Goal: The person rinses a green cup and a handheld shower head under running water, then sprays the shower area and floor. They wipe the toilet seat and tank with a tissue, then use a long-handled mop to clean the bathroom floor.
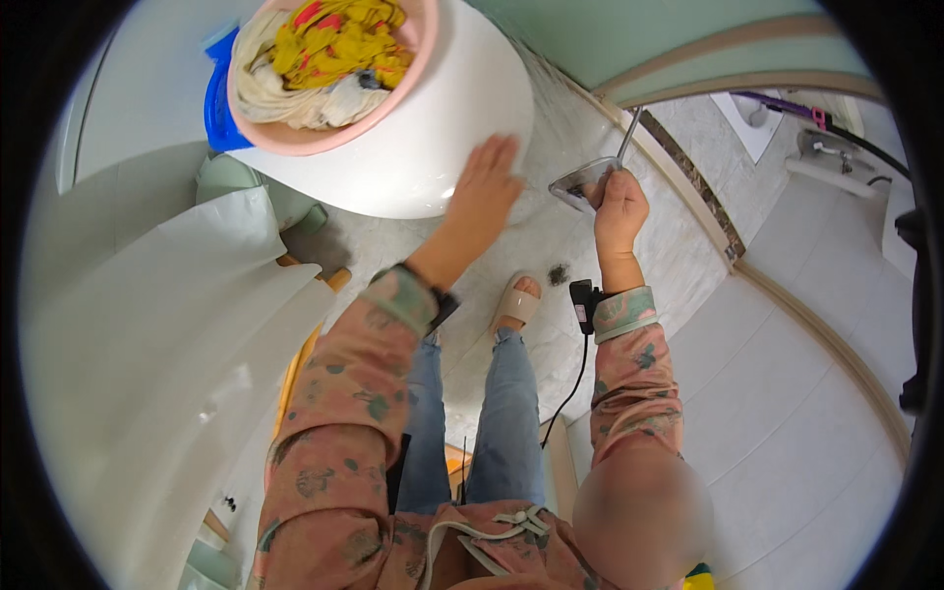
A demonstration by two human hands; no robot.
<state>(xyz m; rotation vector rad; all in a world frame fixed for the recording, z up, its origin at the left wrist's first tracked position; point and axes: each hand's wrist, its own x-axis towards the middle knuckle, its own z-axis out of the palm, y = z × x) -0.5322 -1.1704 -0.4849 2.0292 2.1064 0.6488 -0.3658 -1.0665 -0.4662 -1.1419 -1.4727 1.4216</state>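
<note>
My left hand [483, 184] is stretched out, palm down and blurred, over the rounded edge of a glossy white fixture [472, 88]. It holds nothing, and I cannot tell whether it touches that edge. In my right hand [623, 210] is a flat chrome shower head [582, 181], gripped at one side. A thin metal bar or handle runs up from it towards the door rail. Pale streaks like spray show between the fixture and the glass. On top of the fixture stands a pink basin [335, 144] heaped with yellow-and-red cloth [343, 44] and white cloth [262, 81].
A blue plastic item [221, 110] sits beside the basin. Below it is a pale green bin [228, 181]. A white sheet-like curtain [192, 317] hangs at left. The floor drain [558, 274] is near my sandalled foot [518, 299]. A raised door track [686, 184] crosses at right.
</note>
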